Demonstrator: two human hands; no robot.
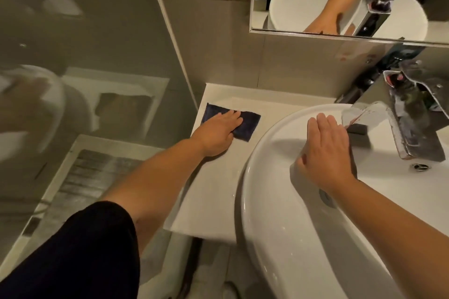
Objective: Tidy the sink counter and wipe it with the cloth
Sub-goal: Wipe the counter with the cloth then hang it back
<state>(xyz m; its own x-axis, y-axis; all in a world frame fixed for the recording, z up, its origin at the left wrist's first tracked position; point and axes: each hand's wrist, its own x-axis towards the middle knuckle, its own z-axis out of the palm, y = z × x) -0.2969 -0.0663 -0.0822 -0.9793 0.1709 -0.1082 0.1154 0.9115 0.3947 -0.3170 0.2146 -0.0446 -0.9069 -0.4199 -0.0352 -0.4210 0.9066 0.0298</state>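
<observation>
Filling the right half of the view, the white basin (272, 192) sat on the pale counter (218, 177), with the chrome faucet (413, 124) over its far side. The left hand (218, 131) lay flat on the dark blue cloth (245, 126) at the counter's back corner, fingers together. The right hand (325, 153) rested on the basin's rim, fingers straight, pressed together, gripping nothing.

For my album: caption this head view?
Left hand presses a dark blue cloth on the white counter; right hand rests on the white basin.
</observation>
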